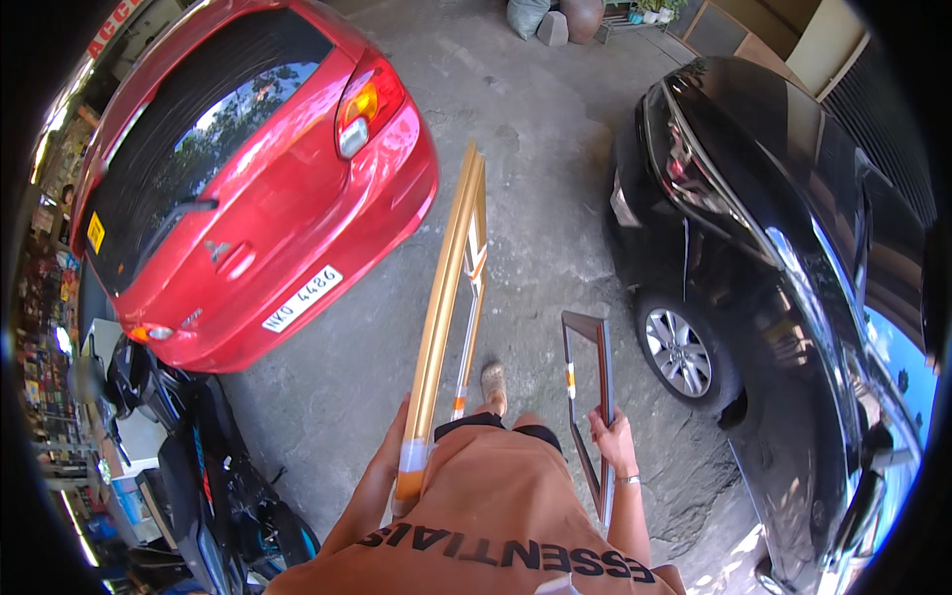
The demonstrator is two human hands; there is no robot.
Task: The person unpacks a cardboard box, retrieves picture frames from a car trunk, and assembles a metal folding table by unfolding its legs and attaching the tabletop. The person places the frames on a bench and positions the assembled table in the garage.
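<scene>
Gold frame [443, 302] lies against left hand [398, 429], whose grip one cannot tell; right hand [617, 445] pinches dark frame [606, 369] by its outer side.

A red car [297, 213] fills the upper left of the frame, a yellow sticker [96, 233] on its dark rear window. Below it, at lower left, stands a dark motorcycle [213, 466]. A glossy black car [764, 233] takes up the right side, its silver-spoked wheel [678, 352] right of centre. Potted plants [656, 14] sit at the top edge, beyond grey pavement [531, 94].
</scene>
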